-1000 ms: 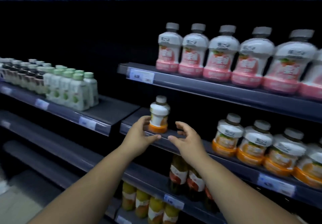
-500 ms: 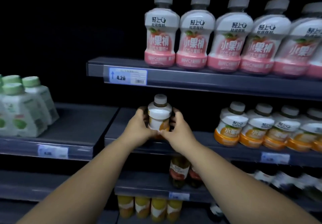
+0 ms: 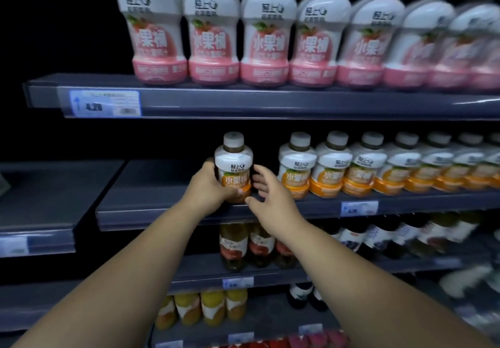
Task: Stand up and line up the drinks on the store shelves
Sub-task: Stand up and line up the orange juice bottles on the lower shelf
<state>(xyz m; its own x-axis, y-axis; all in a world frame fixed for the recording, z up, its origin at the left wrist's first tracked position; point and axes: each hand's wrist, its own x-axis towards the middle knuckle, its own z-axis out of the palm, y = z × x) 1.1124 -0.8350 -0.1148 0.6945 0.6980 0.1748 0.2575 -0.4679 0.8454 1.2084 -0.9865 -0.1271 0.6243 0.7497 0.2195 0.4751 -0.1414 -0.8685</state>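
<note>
An orange-and-white drink bottle (image 3: 234, 164) stands upright near the front of the middle shelf (image 3: 162, 212), a gap apart from the row of matching orange bottles (image 3: 335, 169) to its right. My left hand (image 3: 208, 188) wraps around the bottle's left side and lower front. My right hand (image 3: 267, 193) hovers just right of the bottle with its fingers spread, slightly off the bottle.
A row of pink-and-white bottles (image 3: 213, 34) fills the shelf above (image 3: 270, 101). Dark bottles (image 3: 235, 242) and yellow bottles (image 3: 213, 307) stand on lower shelves. A bare dark shelf (image 3: 54, 193) lies to the left. Price tags (image 3: 105, 103) sit on the shelf edges.
The view has moved closer to the shelves. My right hand has come off the bottle and opened, while my left hand still holds it. The bottle's label now faces front.
</note>
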